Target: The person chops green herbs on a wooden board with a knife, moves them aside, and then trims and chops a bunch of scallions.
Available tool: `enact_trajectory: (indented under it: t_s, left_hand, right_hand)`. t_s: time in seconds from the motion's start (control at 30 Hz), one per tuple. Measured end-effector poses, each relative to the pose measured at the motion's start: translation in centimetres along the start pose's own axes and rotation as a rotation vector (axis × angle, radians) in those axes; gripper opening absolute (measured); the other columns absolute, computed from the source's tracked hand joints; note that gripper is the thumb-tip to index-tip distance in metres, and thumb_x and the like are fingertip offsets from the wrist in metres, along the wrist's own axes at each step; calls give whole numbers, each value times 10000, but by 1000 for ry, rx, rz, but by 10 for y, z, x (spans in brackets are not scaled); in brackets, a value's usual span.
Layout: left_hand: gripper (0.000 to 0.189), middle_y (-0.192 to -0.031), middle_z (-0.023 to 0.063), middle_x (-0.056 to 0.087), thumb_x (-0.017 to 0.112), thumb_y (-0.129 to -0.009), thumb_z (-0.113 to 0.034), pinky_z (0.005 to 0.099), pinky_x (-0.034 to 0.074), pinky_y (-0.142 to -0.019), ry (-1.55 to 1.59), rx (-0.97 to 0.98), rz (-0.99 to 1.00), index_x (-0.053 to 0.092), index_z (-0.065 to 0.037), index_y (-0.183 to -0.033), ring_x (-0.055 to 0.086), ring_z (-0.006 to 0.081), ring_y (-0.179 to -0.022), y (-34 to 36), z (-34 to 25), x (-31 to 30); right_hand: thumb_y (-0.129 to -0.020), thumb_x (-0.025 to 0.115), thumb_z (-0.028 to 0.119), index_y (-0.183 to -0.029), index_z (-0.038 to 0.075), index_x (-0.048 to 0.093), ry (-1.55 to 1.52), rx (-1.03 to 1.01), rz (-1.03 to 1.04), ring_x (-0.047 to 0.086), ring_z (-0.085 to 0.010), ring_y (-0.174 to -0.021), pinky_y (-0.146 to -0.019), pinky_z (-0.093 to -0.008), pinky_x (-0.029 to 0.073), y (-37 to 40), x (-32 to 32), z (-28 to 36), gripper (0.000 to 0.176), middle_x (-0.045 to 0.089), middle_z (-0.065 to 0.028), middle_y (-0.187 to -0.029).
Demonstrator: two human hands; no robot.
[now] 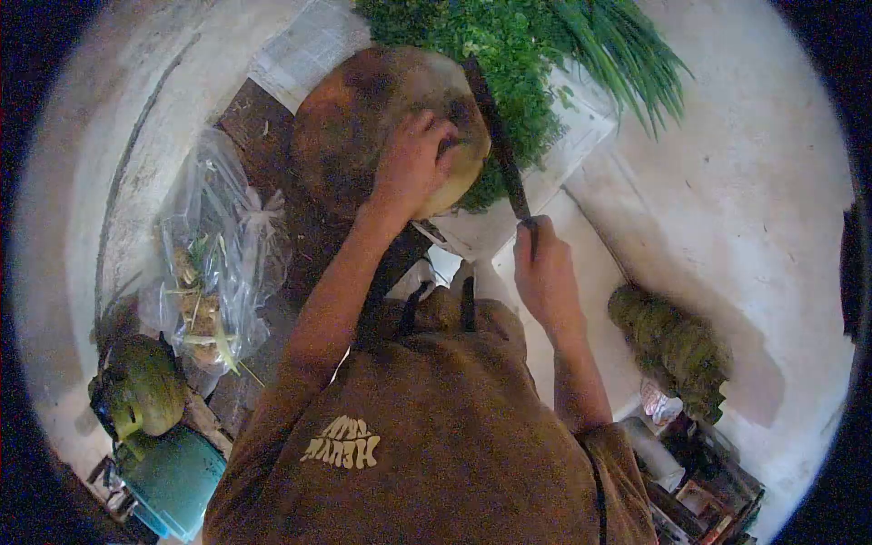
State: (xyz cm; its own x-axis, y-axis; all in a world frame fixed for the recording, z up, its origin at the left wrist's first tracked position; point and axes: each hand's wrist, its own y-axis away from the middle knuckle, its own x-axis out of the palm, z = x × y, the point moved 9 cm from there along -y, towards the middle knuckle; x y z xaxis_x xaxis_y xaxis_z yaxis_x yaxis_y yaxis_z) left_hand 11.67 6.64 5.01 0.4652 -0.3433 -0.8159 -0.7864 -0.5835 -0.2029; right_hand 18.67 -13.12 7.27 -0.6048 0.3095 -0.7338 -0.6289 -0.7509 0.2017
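Observation:
My left hand (413, 162) rests on a large round wooden chopping block (350, 132), its fingers curled inward. Whatever lies under those fingers, if anything, is hidden. My right hand (543, 272) is closed round the handle of a long dark-bladed knife (498, 136). The blade points away from me, along the block's right edge and in front of the greens. Beyond the block lies a big heap of leafy green herbs (518, 86), with long spring onions (627, 64) at its right.
A clear plastic bag (218, 263) with plant scraps lies left of the block. Further down are a green rounded object (141, 386) and a teal container (177, 477). On the right sit a lumpy greenish bundle (670, 350) and a dark crate (713, 481) with things in it.

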Motion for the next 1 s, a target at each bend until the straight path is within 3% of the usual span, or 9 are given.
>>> enact_trajectory:
  t_s: [0.17,0.37,0.43,0.63,0.77,1.0]
  left_hand:
    - [213,-1093,177,601,658,-850,-196,467,451,-944,-10,61,0,658,-53,-1008,550,392,-1044,2,-4,-2]
    - [184,-1031,153,602,654,-835,-189,461,467,-889,-35,120,-22,665,-47,-953,559,372,-997,24,-18,0]
    - [164,-989,123,592,634,-833,-193,463,461,-871,-36,136,-70,667,-67,-932,547,352,-987,29,-21,0]
    - [215,-1035,155,605,666,-823,-197,464,472,-873,-37,113,-4,666,-37,-966,555,386,-981,33,-20,1]
    - [184,-1037,112,596,632,-837,-201,469,449,-852,-78,124,-68,675,-73,-962,536,343,-991,35,-20,2]
    - [157,-1047,97,589,635,-840,-194,463,438,-833,-100,108,-34,668,-84,-947,525,325,-983,34,-25,2]
  right_hand:
    - [-984,482,163,-1000,-30,481,-62,114,84,623,-482,-701,-626,-534,495,13,11,8,194,624,-293,-738]
    - [-988,475,145,-972,-42,480,-102,-3,-50,581,-503,-674,-568,-542,428,10,22,17,187,589,-311,-709]
    - [-995,462,151,-969,-46,473,-84,53,-7,581,-514,-701,-592,-554,429,7,29,16,200,591,-324,-732]
    - [-1005,440,165,-958,-53,459,-84,80,35,576,-526,-730,-614,-567,427,4,39,26,224,587,-332,-740]
    - [-1003,449,196,-952,-51,430,40,-24,6,606,-514,-691,-584,-563,482,2,40,28,254,590,-328,-693]
    - [-1001,444,167,-926,-65,448,-33,53,1,557,-536,-699,-594,-569,419,0,46,28,244,571,-335,-710]
